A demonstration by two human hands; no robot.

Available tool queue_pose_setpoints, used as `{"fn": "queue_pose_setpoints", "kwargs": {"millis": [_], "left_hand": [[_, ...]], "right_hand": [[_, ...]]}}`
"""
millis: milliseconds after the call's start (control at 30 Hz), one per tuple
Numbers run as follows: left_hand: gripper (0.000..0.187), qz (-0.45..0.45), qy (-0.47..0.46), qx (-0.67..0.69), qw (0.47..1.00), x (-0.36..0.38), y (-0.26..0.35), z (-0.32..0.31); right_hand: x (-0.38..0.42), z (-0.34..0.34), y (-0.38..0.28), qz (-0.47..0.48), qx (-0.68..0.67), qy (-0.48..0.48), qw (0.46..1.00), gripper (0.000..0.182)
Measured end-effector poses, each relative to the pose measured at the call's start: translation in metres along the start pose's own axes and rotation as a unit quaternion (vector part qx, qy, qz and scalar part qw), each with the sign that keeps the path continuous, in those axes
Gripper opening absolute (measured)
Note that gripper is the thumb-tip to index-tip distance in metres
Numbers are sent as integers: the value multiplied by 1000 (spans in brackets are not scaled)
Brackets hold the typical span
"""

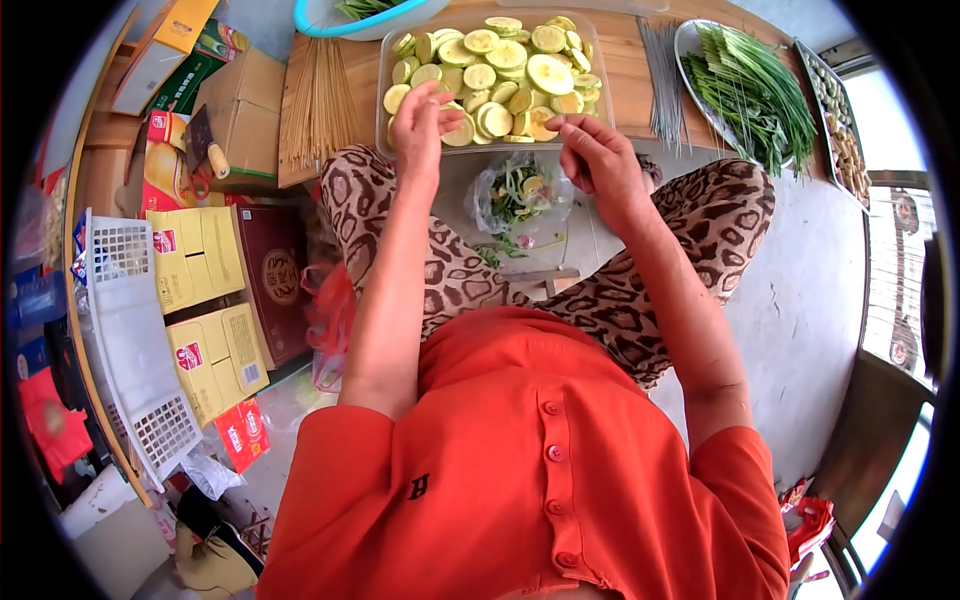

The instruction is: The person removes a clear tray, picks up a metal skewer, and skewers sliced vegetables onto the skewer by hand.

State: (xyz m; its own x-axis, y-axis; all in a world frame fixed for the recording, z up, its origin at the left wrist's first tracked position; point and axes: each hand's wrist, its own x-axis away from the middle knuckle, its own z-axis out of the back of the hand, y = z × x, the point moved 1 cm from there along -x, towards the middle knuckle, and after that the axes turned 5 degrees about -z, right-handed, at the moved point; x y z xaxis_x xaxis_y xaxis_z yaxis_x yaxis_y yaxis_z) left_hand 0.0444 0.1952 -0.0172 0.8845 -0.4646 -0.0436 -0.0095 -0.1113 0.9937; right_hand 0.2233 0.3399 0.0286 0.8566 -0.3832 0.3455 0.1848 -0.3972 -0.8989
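Note:
A clear plastic tray (598,60) heaped with zucchini slices (480,76) stands at the front of the wooden table. My left hand (420,128) is over its near left part, fingers loosely bent and apart, with nothing visible in them. At the near right corner is my right hand (600,165), its fingers curled and the index fingertip beside a zucchini slice. Whether a thin thing is pinched there I cannot make out. Bamboo skewers (318,105) lie left of the tray, and thin metal skewers (662,85) lie to its right.
Green leafy stalks fill an oval plate (690,62) at the right, beside a tray of small pieces (845,130). A blue-rimmed bowl (345,27) is at the back. Below, a plastic bag of scraps (515,195) sits between my knees. Cartons (245,115) and a cleaver (203,140) are left.

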Motion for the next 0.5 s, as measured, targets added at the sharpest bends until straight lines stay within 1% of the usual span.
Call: {"fn": "queue_pose_setpoints", "kwargs": {"millis": [67, 133, 167, 233, 267, 333, 367, 433, 467, 500], "left_hand": [[31, -8, 11, -23, 1000, -6, -3, 7], [24, -42, -22, -186, 981, -8, -2, 7], [24, -43, -22, -186, 981, -9, -3, 6], [20, -129, -9, -349, 928, -11, -2, 3], [20, -130, -11, -349, 928, -15, -7, 5], [20, -179, -6, -446, 877, -23, -21, 15], [20, -180, -6, -447, 876, -21, -20, 15], [18, -127, -69, -517, 844, -14, -19, 15], [19, -148, -61, -548, 821, -11, -20, 13], [19, -149, -62, -549, 820, -9, -21, 13]], "right_hand": [[1, 5, -3, -1, -13, 7, 1000, 20], [3, 6, -4, 1, -6, 7, 1000, 20], [2, 7, -2, 1, -6, 6, 1000, 20], [2, 8, 1, 2, -1, 0, 1000, 20], [3, 9, 1, 3, -2, 1, 1000, 20], [6, 9, 1, 4, 4, 10, 1000, 20], [6, 10, 1, 5, 3, 10, 1000, 20], [5, 11, 3, 2, 2, 6, 1000, 20], [5, 11, 4, 2, 1, 5, 1000, 20], [6, 10, 4, 7, 9, 2, 1000, 20]]}}
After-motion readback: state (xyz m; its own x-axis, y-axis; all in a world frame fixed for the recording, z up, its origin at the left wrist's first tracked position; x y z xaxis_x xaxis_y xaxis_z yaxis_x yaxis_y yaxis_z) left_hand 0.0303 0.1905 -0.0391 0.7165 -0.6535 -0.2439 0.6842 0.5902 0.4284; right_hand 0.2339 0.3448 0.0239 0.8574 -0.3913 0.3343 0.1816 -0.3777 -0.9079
